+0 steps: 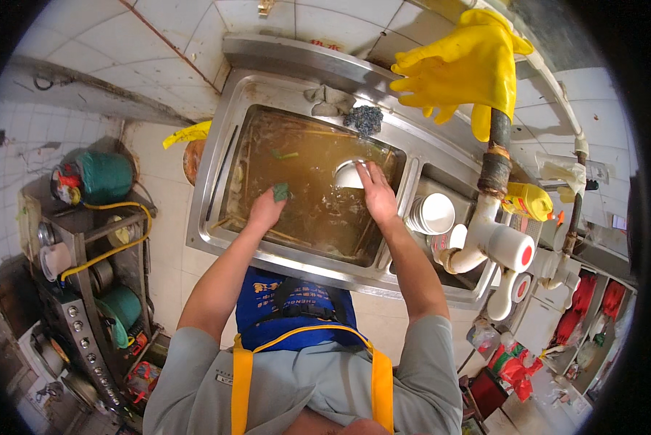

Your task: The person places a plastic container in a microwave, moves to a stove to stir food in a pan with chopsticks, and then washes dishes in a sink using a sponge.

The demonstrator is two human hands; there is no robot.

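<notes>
My left hand [267, 210] grips a green scouring pad [281, 191] over the murky brown water [304, 215] in the large basin of a stainless steel sink [325, 274]. On the basin's right side my right hand [380, 196] holds a white bowl [348, 175] by its rim, fingers on top, partly in the water. A scrap of green vegetable [288, 155] floats beyond my left hand. To the right, the smaller basin holds a stack of white bowls [434, 213], lying on their sides. What lies under the water is hidden.
A grey cloth [331, 100] and a dark mesh scourer [364, 119] lie on the sink's back ledge. Yellow rubber gloves [461, 70] hang over a pipe above it. A white plastic pipe valve [505, 247] juts over the small basin. A metal rack [81, 239] stands at left.
</notes>
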